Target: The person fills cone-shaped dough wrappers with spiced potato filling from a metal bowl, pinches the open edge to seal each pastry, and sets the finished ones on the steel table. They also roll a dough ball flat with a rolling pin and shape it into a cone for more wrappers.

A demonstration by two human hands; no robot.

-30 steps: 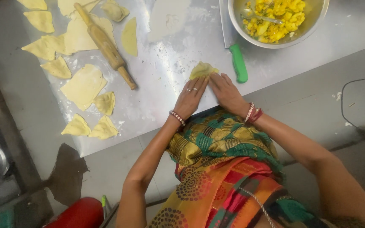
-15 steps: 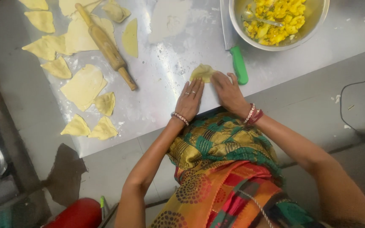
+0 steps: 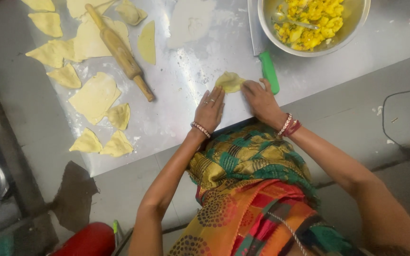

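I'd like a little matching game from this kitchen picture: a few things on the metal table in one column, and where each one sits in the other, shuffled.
Things:
1. rolling pin
2. knife
3. bowl
4. dough piece

Places:
A. at the fingertips of the left hand and right hand
B. top right, holding yellow filling
C. lying slantwise over flat dough sheets at the upper left
D. green handle just right of the hands, blade running up beside the bowl

Pairs: 1-C, 2-D, 3-B, 4-A
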